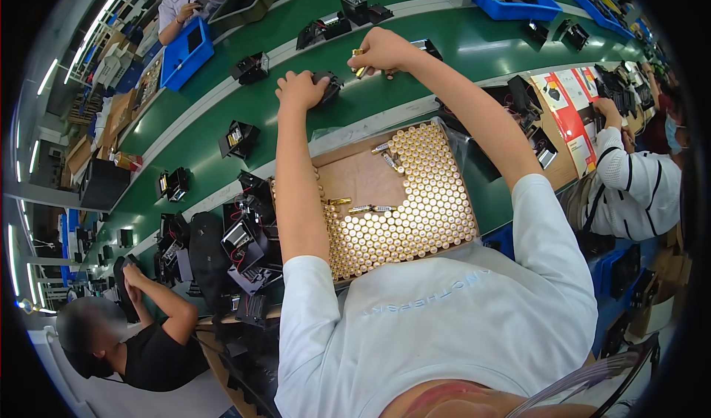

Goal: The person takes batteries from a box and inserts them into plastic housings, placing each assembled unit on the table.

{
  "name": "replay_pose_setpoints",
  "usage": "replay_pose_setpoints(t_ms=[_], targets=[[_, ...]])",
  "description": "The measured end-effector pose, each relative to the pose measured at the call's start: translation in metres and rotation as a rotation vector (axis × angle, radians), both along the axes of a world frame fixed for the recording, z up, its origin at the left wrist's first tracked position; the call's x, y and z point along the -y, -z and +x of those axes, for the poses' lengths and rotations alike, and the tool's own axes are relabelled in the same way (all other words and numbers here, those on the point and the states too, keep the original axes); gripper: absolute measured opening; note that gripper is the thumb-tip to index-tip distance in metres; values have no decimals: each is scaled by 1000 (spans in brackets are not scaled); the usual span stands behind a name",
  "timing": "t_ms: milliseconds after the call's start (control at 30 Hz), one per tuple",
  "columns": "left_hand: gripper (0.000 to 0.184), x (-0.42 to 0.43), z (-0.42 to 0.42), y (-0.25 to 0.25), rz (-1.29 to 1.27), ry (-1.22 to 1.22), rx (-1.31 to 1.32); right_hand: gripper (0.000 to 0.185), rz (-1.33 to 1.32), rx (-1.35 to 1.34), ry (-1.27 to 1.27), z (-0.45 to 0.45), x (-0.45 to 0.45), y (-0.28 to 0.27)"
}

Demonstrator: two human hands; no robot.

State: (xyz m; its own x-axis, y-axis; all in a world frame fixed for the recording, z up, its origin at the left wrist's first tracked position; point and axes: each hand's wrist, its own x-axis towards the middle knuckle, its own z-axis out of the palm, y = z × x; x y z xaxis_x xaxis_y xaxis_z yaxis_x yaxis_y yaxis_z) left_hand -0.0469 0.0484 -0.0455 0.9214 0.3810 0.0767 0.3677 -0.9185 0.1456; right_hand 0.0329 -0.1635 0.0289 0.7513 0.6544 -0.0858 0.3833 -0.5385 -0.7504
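Observation:
On the green conveyor belt (355, 114), my left hand (300, 91) grips the side of a small black plastic device (326, 90), thumb against it. My hand hides part of the device. Just to the right, my right hand (385, 50) is closed on several gold-coloured batteries (358, 62) above the belt. Below my arms stands a cardboard box (354, 181) tightly packed with upright batteries (429, 218). A few loose batteries (370, 208) lie on their sides in its bare part.
Other black devices (239, 139) sit along the belt, some opened. A pile of black devices with red wires (248, 240) is left of the box. Blue bins (518, 3) stand across the line. Co-workers sit at left (155, 344) and right (633, 181); another is opposite.

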Motion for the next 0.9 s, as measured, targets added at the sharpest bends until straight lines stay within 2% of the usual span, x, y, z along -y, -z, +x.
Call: replay_pose_setpoints(t_ms=[67,167,300,400,433,533,667,767,900], targets=[[43,1,-7,-1,49,28,47,32,12,-19,-11,-1,-16,7],[42,-13,-1,3,-368,37,182,35,7,-12,-56,5,-45,17],[50,-12,2,20,-644,-141,417,38,-38,0,-120,4,-79,18],[50,-14,4,37,-1092,-180,611,38,-65,28,-163,6,-98,16],[48,4,-16,3,-1414,-168,566,37,-64,22,-171,7,-103,15],[43,-10,-21,8,-1804,-58,621,36,-150,107,-251,10,-116,14],[40,-28,-6,27,-1816,-98,627,32,-221,98,-288,0,-116,6],[43,-19,-16,11,-1713,-270,693,32,-144,89,-291,-15,-102,2],[49,-17,-14,18,-1606,-379,835,38,83,398,-288,-20,-98,45]])
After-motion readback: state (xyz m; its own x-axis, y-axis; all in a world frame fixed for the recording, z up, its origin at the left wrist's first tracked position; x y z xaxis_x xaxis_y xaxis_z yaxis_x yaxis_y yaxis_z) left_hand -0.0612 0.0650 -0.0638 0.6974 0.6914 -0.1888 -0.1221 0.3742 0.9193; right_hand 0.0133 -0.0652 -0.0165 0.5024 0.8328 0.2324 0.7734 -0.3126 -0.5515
